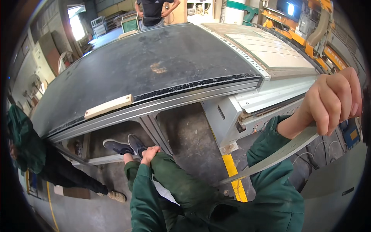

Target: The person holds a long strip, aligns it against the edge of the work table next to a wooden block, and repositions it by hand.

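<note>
My left hand (150,155) rests on my bent knee, its fingers lying over the dark green trouser leg (174,174), with nothing visible in it. Raised at the right edge of the view, my right hand (332,101) has its fingers curled closed against a dark shape at the rim. What those fingers hold, if anything, is hidden. A flat grey-green strip (276,154) slants from just under the right hand down toward my lap; I cannot tell whether the hand grips it. My dark shoes (116,147) are by the frame of a black-topped table (154,58).
On the table's near edge lies a pale wooden strip (109,106). A machine bed with pale panels (272,50) adjoins it on the right, near orange machinery (305,38). One person (27,139) stands at left, another (154,11) beyond the table. Yellow tape (234,178) marks the floor.
</note>
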Demonstrator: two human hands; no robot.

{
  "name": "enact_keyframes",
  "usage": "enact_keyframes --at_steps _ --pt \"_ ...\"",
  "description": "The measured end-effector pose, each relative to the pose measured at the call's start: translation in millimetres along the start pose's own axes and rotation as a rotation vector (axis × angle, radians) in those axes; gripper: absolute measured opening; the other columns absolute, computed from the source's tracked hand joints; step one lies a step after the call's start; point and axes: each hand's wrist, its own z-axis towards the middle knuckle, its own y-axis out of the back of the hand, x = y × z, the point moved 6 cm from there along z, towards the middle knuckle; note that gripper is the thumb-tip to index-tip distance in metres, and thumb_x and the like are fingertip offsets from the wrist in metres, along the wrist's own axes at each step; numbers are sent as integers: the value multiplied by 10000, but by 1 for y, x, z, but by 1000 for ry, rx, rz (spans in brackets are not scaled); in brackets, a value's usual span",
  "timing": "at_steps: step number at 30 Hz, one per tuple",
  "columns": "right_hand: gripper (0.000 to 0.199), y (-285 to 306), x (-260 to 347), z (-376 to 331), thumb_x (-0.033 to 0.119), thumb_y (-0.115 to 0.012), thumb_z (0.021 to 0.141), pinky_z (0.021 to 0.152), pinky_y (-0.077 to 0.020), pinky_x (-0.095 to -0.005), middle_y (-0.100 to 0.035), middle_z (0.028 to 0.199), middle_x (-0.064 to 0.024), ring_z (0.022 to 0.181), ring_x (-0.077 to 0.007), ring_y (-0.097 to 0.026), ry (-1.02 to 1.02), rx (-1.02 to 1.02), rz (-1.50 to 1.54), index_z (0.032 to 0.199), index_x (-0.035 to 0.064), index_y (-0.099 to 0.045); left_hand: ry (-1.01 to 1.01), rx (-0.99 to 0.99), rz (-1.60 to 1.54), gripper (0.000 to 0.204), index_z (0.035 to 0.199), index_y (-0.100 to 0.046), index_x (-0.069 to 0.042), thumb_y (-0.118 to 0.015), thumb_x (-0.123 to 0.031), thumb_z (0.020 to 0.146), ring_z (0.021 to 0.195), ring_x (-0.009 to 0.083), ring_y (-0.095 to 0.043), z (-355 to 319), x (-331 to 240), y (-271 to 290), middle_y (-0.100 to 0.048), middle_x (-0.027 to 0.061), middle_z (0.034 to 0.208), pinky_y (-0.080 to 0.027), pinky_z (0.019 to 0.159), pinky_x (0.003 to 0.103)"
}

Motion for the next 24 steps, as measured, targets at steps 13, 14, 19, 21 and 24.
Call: enact_keyframes --at_steps 13,14,19,21,24 --pt "172 41 -16 9 89 -514 831 260 -347 -247 -423 555 -96 314 -140 -405 -54 -71 -157 731 12 -397 -51 -60 -79 272 705 -612 -31 -582 -288 786 612 138 -557 39 38 -3 -611 33 651 -429 573 278" --pt "172 46 -19 12 89 -516 830 260 -349 -248 -423 558 -97 315 -138 -408 -54 -77 -159 731 14 -397 -69 -62 -103 299 692 -602 -18 -568 -304 772 624 130 -541 37 35 -3 -599 36 645 -413 579 272" --pt "165 68 -36 16 85 -500 828 256 -345 -251 -426 565 -102 318 -140 -417 -54 -94 -153 727 14 -391 -6 -18 -115 288 694 -607 -30 -583 -298 796 613 115 -527 30 18 -12 -587 16 639 -409 573 267" --pt "161 72 -42 20 83 -493 823 252 -341 -253 -426 566 -103 316 -143 -420 -53 -97 -136 724 12 -388 3 -6 -154 281 692 -608 -36 -590 -295 800 607 110 -521 33 21 -10 -582 9 636 -408 570 265" --pt "158 80 -45 22 76 -487 806 244 -332 -259 -426 561 -106 305 -150 -416 -35 -106 -98 715 5 -379 -63 71 -137 274 708 -629 -49 -616 -309 792 621 111 -544 38 18 -6 -603 8 649 -424 585 254"
